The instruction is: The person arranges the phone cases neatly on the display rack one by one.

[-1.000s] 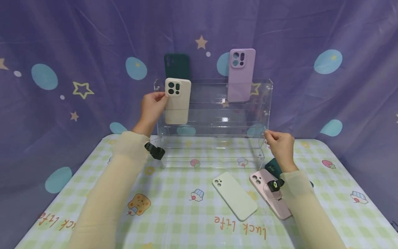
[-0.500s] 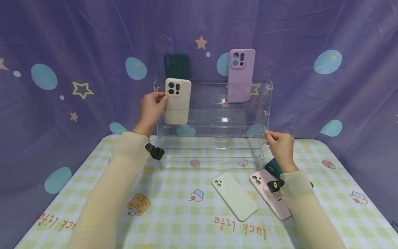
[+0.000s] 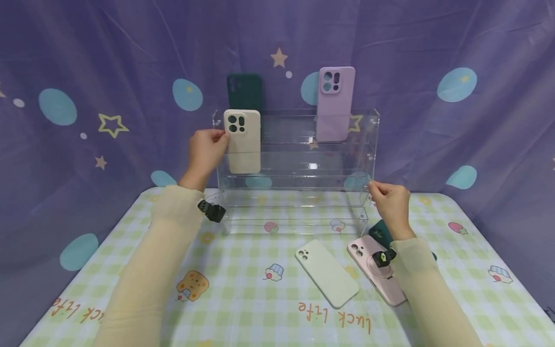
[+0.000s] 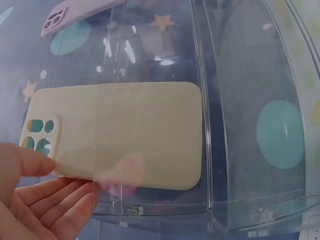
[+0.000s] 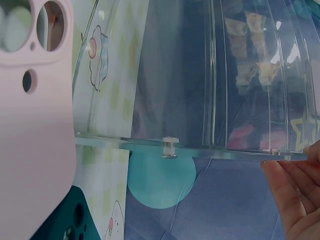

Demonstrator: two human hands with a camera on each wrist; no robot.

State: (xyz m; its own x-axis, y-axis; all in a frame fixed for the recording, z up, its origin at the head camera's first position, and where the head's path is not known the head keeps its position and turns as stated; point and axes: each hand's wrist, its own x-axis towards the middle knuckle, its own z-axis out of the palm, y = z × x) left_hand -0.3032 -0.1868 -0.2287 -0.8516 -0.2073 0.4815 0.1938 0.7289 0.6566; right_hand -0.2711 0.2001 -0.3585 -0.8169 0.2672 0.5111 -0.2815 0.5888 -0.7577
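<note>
My left hand (image 3: 205, 152) pinches a cream phone case (image 3: 245, 144) by its left edge, just below the camera cutouts. The case stands almost upright in the second tier from the top of a clear acrylic display rack (image 3: 299, 183). In the left wrist view the thumb lies over the edge of the cream case (image 4: 145, 135), with the other fingers beneath it. At the rack's right side, my right hand (image 3: 392, 205) grips the edge of the side panel between thumb and fingers. The right wrist view shows that hand (image 5: 295, 190) only partly.
On the top tier stand a dark green case (image 3: 245, 91) and a lilac case (image 3: 336, 103). A pale green case (image 3: 327, 274) lies on the checked tablecloth (image 3: 243, 289). Beside it, a pink case (image 3: 373, 270) partly covers another dark green case (image 3: 380, 232), under my right forearm.
My left hand and the cream case have shifted slightly left, and the case stands straighter, its top moved left. My right hand has stayed in place.
</note>
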